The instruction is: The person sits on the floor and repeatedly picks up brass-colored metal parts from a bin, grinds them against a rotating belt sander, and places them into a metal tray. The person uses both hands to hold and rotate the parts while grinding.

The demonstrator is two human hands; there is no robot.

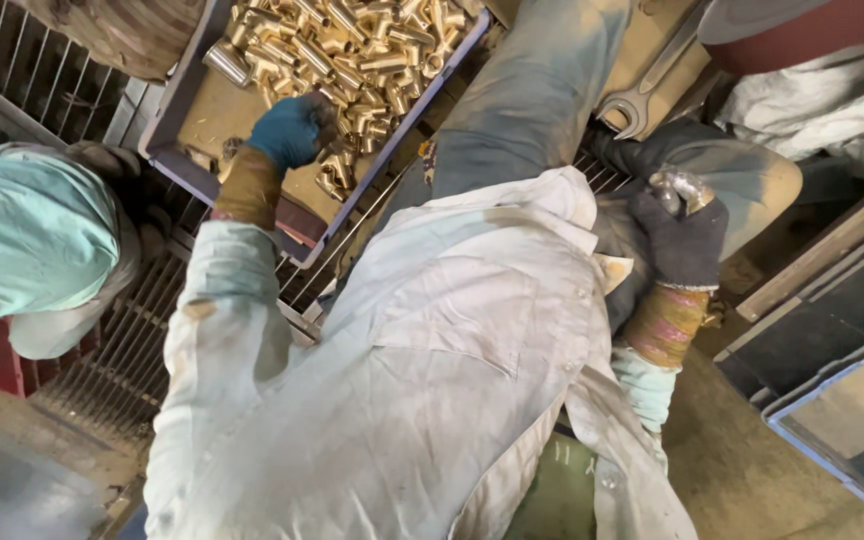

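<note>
Brass fittings (352, 50), too many to count, fill one grey tray (177, 110); the left hand (292, 128) curls loosely among them; the right hand (680, 235) grips one metal piece (682, 188).

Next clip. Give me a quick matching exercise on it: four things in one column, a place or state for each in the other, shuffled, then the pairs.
Things:
1. left hand
2. right hand
3. brass fittings
4. open-ended spanner

Places or states:
A. lying loose at top right
B. in a dark glove, closed on a shiny metal piece
C. heaped in the grey tray
D. in a blue glove, reaching into the tray

Pairs: 1-D, 2-B, 3-C, 4-A
</note>
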